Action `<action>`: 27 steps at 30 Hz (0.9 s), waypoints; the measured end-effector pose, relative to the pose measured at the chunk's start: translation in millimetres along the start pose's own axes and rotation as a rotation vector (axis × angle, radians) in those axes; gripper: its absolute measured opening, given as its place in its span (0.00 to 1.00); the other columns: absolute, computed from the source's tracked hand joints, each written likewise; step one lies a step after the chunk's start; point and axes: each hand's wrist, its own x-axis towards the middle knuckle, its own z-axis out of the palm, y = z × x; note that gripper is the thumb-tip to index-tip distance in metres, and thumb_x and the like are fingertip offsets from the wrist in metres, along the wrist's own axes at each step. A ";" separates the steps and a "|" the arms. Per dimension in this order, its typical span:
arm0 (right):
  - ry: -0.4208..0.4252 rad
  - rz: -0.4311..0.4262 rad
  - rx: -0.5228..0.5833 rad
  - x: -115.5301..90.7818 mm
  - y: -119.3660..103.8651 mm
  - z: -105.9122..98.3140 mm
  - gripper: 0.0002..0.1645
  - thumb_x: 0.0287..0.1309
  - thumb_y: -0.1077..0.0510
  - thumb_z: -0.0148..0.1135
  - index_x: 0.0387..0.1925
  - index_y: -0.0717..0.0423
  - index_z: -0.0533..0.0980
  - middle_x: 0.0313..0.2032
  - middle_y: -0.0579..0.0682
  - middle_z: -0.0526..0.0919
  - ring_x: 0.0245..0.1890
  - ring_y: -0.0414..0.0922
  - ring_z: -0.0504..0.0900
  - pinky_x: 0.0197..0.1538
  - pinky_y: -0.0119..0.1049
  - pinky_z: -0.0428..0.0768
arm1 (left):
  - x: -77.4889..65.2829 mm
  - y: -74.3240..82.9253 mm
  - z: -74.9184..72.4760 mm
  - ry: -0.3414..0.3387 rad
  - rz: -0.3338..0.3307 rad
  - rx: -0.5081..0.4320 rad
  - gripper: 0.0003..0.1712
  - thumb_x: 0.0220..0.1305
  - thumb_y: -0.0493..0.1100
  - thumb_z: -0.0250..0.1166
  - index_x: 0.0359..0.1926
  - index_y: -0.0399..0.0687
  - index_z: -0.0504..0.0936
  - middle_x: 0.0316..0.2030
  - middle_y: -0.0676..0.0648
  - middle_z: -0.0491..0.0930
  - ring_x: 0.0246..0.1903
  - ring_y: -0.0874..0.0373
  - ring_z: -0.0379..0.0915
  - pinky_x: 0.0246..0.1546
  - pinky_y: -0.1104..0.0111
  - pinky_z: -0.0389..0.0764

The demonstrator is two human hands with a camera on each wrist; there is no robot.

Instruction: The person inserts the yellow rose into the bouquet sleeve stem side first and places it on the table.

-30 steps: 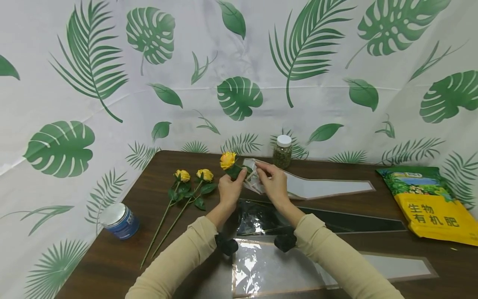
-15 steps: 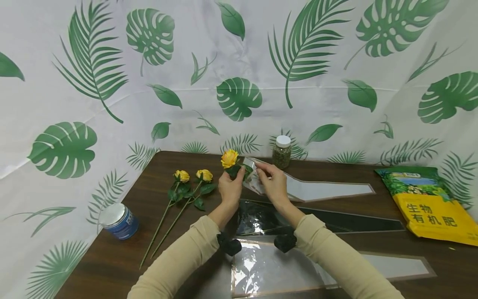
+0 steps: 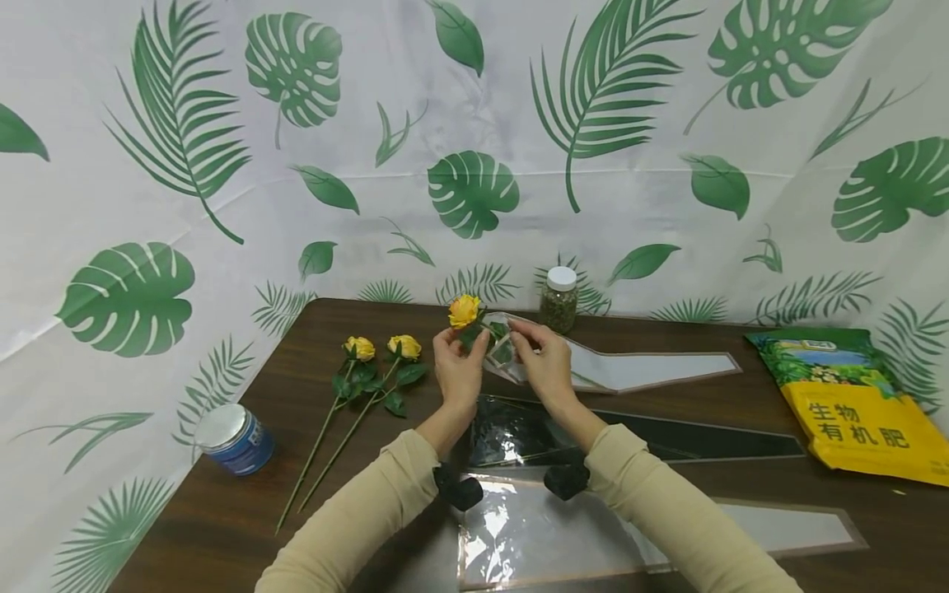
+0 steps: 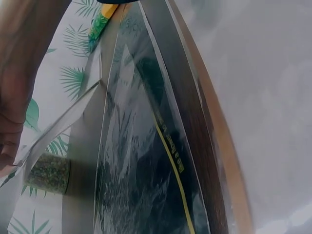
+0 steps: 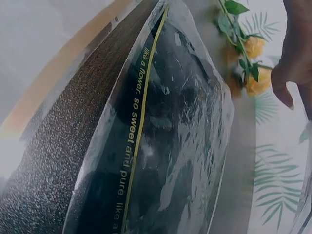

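Note:
A yellow rose (image 3: 464, 310) is in my left hand (image 3: 457, 379), which grips it just under the bloom. Its stem runs right into the mouth of a clear-and-white flower sleeve (image 3: 652, 372). My right hand (image 3: 547, 362) pinches the sleeve's mouth edge between thumb and fingers. In the left wrist view the right hand (image 4: 9, 112) shows at the left edge, by the sleeve (image 4: 63, 119). The right wrist view catches the left hand (image 5: 297, 58). Two more yellow roses, one (image 3: 360, 349) beside the other (image 3: 404, 347), lie left of my hands.
A black sleeve (image 3: 712, 445) and a second white sleeve (image 3: 549, 531) lie nearer me. Behind my hands stands a white-lidded jar (image 3: 560, 301). A blue can (image 3: 237, 441) is at the left edge, a yellow-green bag (image 3: 853, 412) at the right. A leaf-print cloth (image 3: 474, 99) hangs behind.
The left hand has shifted slightly right, and the rose with it, bringing the bloom closer to the sleeve's mouth. My right hand keeps its pinch on the sleeve.

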 end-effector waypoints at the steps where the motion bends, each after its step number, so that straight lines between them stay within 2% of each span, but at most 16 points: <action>1: 0.000 0.000 0.011 0.1 -0.3 -0.1 0.13 0.60 0.63 0.60 0.47 0.61 0.81 0.35 0.59 0.82 0.26 0.47 0.79 0.28 0.26 0.77 | -0.4 0.1 0.1 0.001 0.004 -0.037 0.30 0.59 0.46 0.67 0.58 0.43 0.65 0.44 0.40 0.78 0.31 0.59 0.70 0.29 0.70 0.71; 4: 0.004 -0.003 0.034 -0.3 -0.6 -0.4 0.13 0.60 0.63 0.60 0.46 0.61 0.81 0.34 0.60 0.82 0.26 0.53 0.80 0.28 0.27 0.78 | -1.4 0.2 -1.4 0.008 0.038 -0.070 0.34 0.60 0.45 0.66 0.64 0.48 0.61 0.47 0.40 0.75 0.34 0.57 0.72 0.33 0.69 0.73; 8: 0.005 -0.005 0.045 -0.6 -0.2 -0.6 0.13 0.60 0.64 0.60 0.46 0.62 0.81 0.33 0.61 0.82 0.26 0.55 0.80 0.27 0.26 0.77 | -1.3 0.1 -4.6 -0.002 0.098 -0.034 0.35 0.61 0.43 0.65 0.68 0.52 0.61 0.49 0.40 0.74 0.42 0.50 0.73 0.35 0.65 0.76; 12: 0.017 -0.016 0.019 0.6 0.1 -0.9 0.12 0.59 0.65 0.60 0.45 0.62 0.81 0.30 0.59 0.81 0.23 0.45 0.78 0.26 0.24 0.74 | 1.0 -0.6 -6.6 -0.025 0.142 -0.015 0.31 0.62 0.41 0.64 0.65 0.50 0.66 0.58 0.43 0.71 0.51 0.48 0.71 0.40 0.60 0.78; 15: 0.030 -0.036 -0.001 2.0 1.2 -1.1 0.12 0.59 0.66 0.61 0.44 0.63 0.81 0.28 0.59 0.81 0.21 0.37 0.76 0.25 0.24 0.73 | 3.1 -0.9 -7.5 -0.029 0.161 0.002 0.27 0.61 0.41 0.65 0.61 0.48 0.70 0.60 0.46 0.70 0.53 0.49 0.71 0.41 0.58 0.79; 20: 0.037 -0.053 -0.004 3.3 3.6 -1.5 0.12 0.58 0.66 0.61 0.44 0.64 0.81 0.29 0.59 0.82 0.21 0.35 0.75 0.26 0.23 0.74 | 6.3 0.3 -8.1 -0.008 0.178 0.029 0.23 0.61 0.46 0.65 0.54 0.44 0.73 0.51 0.43 0.77 0.49 0.50 0.74 0.39 0.62 0.79; 27: 0.038 -0.046 -0.010 1.4 3.2 -2.1 0.11 0.58 0.66 0.62 0.43 0.64 0.81 0.30 0.59 0.82 0.22 0.37 0.75 0.25 0.25 0.74 | 5.3 1.2 -9.4 -0.005 0.187 0.109 0.16 0.60 0.46 0.66 0.44 0.41 0.77 0.39 0.41 0.81 0.40 0.49 0.78 0.32 0.68 0.78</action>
